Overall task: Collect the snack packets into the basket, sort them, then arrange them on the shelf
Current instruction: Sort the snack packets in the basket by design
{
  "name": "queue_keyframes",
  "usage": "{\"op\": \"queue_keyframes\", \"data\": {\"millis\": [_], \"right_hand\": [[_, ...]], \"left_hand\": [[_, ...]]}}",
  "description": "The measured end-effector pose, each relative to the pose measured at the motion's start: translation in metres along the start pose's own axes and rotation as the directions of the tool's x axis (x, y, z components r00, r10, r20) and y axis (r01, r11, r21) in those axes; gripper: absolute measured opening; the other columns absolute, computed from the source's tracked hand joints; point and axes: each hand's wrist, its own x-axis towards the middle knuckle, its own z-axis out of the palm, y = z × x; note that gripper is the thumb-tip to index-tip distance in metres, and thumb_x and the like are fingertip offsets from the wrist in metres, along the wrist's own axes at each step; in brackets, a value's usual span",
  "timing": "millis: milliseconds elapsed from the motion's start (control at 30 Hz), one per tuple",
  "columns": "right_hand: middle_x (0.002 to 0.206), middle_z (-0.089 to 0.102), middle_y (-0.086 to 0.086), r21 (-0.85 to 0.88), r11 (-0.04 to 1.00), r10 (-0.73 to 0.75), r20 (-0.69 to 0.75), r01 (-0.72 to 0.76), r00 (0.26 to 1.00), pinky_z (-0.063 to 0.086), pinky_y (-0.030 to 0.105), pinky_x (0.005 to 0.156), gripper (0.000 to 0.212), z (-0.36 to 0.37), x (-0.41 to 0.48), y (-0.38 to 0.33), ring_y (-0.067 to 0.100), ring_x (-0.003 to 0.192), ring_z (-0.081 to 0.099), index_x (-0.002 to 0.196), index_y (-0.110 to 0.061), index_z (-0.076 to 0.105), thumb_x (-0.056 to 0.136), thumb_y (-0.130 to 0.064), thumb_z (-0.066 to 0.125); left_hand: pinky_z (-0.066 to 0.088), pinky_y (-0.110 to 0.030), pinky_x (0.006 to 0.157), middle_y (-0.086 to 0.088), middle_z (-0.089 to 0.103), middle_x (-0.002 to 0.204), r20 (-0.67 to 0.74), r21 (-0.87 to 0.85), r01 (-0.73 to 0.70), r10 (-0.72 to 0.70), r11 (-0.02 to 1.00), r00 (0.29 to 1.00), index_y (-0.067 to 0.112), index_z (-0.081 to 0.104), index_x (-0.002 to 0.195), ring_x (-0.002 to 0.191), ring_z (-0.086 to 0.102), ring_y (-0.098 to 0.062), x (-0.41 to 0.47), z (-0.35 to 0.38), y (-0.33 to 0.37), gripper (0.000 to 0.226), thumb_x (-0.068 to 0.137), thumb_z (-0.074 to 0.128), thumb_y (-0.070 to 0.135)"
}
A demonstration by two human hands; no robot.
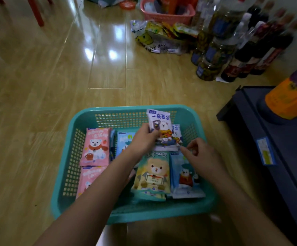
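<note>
The left hand [142,141] is gripping a white bear packet [160,125] upright over the teal basket [83,118]. The right hand [200,153] is hovering beside it, fingers loosely curled and holding nothing.

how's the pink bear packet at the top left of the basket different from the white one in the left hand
The pink packet lies flat on the floor of the teal basket; the white packet is held up above the others by the left hand. The pink one shows a white bear in a red scarf with a mug; the white one shows a bear in patterned clothes under blue lettering. No hand touches the pink one. Both are cartoon-bear snack packets of similar size.
</note>
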Motion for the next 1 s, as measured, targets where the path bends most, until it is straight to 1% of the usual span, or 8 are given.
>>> {"op": "queue_keyframes", "data": {"millis": [100, 200, 300, 433, 567, 667, 833, 1000], "right_hand": [[0.068, 0.049, -0.008, 0.011, 0.999, -0.038, -0.042, 0.038, 0.998, 0.035, 0.026, 0.055, 0.021, -0.011, 0.004, 0.005, 0.015, 0.068, 0.049, 0.082, -0.022, 0.051, 0.086, -0.04, 0.059], [0.068, 0.051, -0.006, 0.03, 0.998, -0.051, -0.077, 0.053, 0.996, 0.036, 0.028, 0.055, 0.018, -0.019, 0.005, 0.009, 0.015, 0.066, 0.049, 0.081, -0.02, 0.055, 0.085, -0.036, 0.061], [0.068, 0.053, -0.006, 0.047, 0.998, -0.03, -0.083, 0.034, 0.996, 0.04, 0.03, 0.062, 0.016, -0.025, 0.005, 0.011, 0.015, 0.069, 0.051, 0.082, -0.02, 0.057, 0.083, -0.035, 0.062], [0.067, 0.054, -0.008, 0.034, 0.998, -0.05, -0.06, 0.052, 0.997, 0.04, 0.029, 0.062, 0.015, -0.021, 0.004, 0.01, 0.013, 0.067, 0.051, 0.08, -0.022, 0.056, 0.084, -0.035, 0.062], [0.069, 0.056, -0.008, 0.057, 0.991, -0.117, -0.041, 0.119, 0.992, 0.038, 0.023, 0.055, 0.013, -0.014, 0.004, -0.003, 0.004, 0.059, 0.048, 0.08, -0.02, 0.057, 0.087, -0.03, 0.06], [0.07, 0.057, -0.006, 0.093, 0.982, -0.158, -0.053, 0.163, 0.986, 0.039, 0.026, 0.055, 0.012, -0.007, 0.005, -0.016, 0.007, 0.06, 0.049, 0.08, -0.019, 0.057, 0.088, -0.028, 0.059], [0.065, 0.057, -0.007, 0.131, 0.96, -0.242, -0.046, 0.246, 0.969, 0.042, 0.029, 0.058, 0.012, 0.02, 0.01, -0.045, 0.009, 0.059, 0.051, 0.076, -0.021, 0.056, 0.087, -0.026, 0.058], [0.066, 0.054, -0.007, 0.069, 0.956, -0.289, 0.04, 0.285, 0.957, 0.047, 0.036, 0.063, 0.01, 0.045, 0.014, -0.069, 0.021, 0.07, 0.056, 0.079, -0.022, 0.056, 0.088, -0.027, 0.054]], "left_hand": [[0.05, -0.042, 0.083, -0.02, 0.066, 0.102, -0.035, 0.051, 0.004, -0.002, 0.999, 0.999, 0.011, 0.049, 0.091, 0.094, 0.063, -0.03, 0.018, 0.026, -0.003, 0.015, 0.087, 0.062, 0.018], [0.04, -0.027, 0.067, -0.011, 0.06, 0.086, -0.13, 0.206, -0.012, 0.039, 0.979, 0.991, 0.012, 0.049, 0.087, 0.079, 0.055, -0.021, 0.025, 0.04, -0.008, 0.02, 0.084, 0.066, 0.023], [0.038, -0.029, 0.067, -0.008, 0.059, 0.086, -0.186, 0.395, -0.041, 0.124, 0.918, 0.975, 0.011, 0.053, 0.088, 0.08, 0.054, -0.023, 0.028, 0.042, -0.012, 0.022, 0.084, 0.066, 0.029], [0.043, -0.034, 0.072, -0.01, 0.066, 0.098, -0.158, 0.717, -0.026, 0.198, 0.696, 0.967, 0.012, 0.062, 0.089, 0.094, 0.059, -0.029, 0.03, 0.036, -0.019, 0.036, 0.082, 0.063, 0.048], [0.043, -0.036, 0.079, -0.005, 0.063, 0.098, -0.208, 0.673, -0.121, 0.344, 0.729, 0.916, 0.013, 0.063, 0.089, 0.096, 0.055, -0.025, 0.017, 0.008, -0.016, 0.031, 0.086, 0.058, 0.044], [0.039, -0.033, 0.069, -0.005, 0.064, 0.09, -0.314, 0.624, -0.133, 0.403, 0.77, 0.86, 0.011, 0.06, 0.083, 0.083, 0.055, -0.022, -0.012, -0.028, -0.024, 0.021, 0.091, 0.049, 0.026], [0.039, -0.036, 0.072, -0.011, 0.061, 0.098, -0.233, 0.81, 0.037, 0.264, 0.586, 0.936, 0.012, 0.054, 0.088, 0.096, 0.055, -0.029, -0.063, -0.064, -0.066, 0.023, 0.089, 0.051, 0.035], [0.04, -0.034, 0.086, -0.006, 0.053, 0.117, -0.122, 0.825, 0.018, 0.148, 0.564, 0.981, 0.015, 0.05, 0.114, 0.109, 0.045, -0.024, -0.075, -0.062, -0.078, 0.043, 0.079, 0.064, 0.036]]}}
